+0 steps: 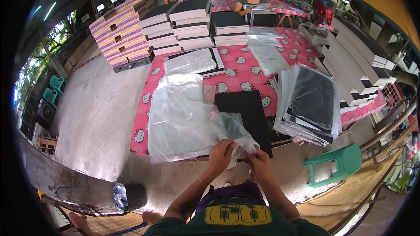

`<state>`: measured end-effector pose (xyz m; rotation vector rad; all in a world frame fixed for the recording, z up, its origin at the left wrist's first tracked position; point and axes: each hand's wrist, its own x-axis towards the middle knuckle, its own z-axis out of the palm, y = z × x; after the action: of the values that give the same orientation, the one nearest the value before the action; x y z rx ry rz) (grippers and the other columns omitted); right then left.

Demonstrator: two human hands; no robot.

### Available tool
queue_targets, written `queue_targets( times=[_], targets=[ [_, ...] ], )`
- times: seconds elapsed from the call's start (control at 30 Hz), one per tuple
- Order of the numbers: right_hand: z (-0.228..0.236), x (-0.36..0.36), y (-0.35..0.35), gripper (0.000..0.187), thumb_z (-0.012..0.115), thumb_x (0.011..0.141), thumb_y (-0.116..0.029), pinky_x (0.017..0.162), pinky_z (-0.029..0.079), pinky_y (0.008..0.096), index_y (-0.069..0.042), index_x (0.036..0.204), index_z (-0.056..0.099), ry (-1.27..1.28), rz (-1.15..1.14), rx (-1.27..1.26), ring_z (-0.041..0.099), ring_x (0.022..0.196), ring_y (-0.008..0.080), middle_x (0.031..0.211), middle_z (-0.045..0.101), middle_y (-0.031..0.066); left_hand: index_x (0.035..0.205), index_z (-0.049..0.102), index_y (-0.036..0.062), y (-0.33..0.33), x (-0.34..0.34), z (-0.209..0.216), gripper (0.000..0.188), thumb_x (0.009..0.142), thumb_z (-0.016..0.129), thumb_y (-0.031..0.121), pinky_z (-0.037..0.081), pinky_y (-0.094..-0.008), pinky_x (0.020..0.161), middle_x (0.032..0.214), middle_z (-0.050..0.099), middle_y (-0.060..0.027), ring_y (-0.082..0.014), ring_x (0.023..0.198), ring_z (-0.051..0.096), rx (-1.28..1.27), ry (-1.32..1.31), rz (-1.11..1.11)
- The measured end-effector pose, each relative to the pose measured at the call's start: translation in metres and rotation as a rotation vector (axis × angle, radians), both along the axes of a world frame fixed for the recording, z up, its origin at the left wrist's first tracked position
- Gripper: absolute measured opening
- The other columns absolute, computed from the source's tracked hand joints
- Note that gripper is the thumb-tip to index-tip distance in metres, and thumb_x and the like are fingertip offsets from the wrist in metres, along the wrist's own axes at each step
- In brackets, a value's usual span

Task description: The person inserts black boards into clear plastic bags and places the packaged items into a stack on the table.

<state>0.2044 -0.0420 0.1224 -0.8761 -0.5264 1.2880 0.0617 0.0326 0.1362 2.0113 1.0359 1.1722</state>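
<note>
The left hand point(220, 154) and the right hand point(258, 159) are both closed on the near edge of a clear plastic bag point(229, 129), pinching it between the fingers just in front of the black flat book point(243, 116). This book lies on the tabletop point(245, 72) with a pink patterned cloth, and the bag partly covers its left near corner. Left of the book lies a heap of clear plastic bags point(177, 116). Right of the book leans a pile of bagged black books point(310, 102). Behind the book stand stacks of black-covered books point(192, 24). Right of and below the book, on the floor, stands a green plastic stool point(337, 162).
</note>
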Motion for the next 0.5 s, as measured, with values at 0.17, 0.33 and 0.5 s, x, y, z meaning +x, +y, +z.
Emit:
queue_targets(
  times=[0.17, 0.33, 0.5],
  targets=[
    [-0.003, -0.002, -0.002, 0.008, 0.067, 0.086, -0.002, 0.082, 0.05, 0.0274, -0.001, 0.092, 0.064, 0.076, -0.08, 0.036, 0.063, 0.084, 0.0127, 0.091, 0.067, 0.0058, 0.089, 0.061, 0.0024, 0.006, -0.008, 0.006, 0.011, 0.089, 0.061, 0.014, 0.046, -0.0431, 0.062, 0.081, 0.062, -0.0161, -0.0375, 0.074, 0.06, -0.015, 0.026, 0.019],
    [-0.007, -0.012, -0.002, 0.01, 0.069, 0.084, -0.002, 0.084, 0.049, 0.0287, -0.005, 0.09, 0.061, 0.203, -0.118, 0.168, 0.063, 0.085, 0.0134, 0.089, 0.067, 0.0053, 0.089, 0.062, 0.0002, 0.019, -0.019, -0.01, 0.01, 0.09, 0.059, 0.01, 0.046, -0.0346, 0.059, 0.075, 0.061, -0.012, -0.0237, 0.064, 0.057, -0.064, -0.062, 0.131],
    [0.016, -0.013, -0.004, 0.021, 0.069, 0.082, -0.002, 0.083, 0.05, 0.0286, -0.003, 0.1, 0.057, 0.251, 0.034, 0.077, 0.061, 0.092, 0.0141, 0.099, 0.063, 0.0059, 0.093, 0.057, 0.0033, 0.035, -0.048, -0.005, 0.011, 0.095, 0.056, 0.014, 0.044, -0.0266, 0.058, 0.075, 0.06, -0.0032, -0.0092, 0.064, 0.052, -0.229, -0.243, 0.088]
  ],
)
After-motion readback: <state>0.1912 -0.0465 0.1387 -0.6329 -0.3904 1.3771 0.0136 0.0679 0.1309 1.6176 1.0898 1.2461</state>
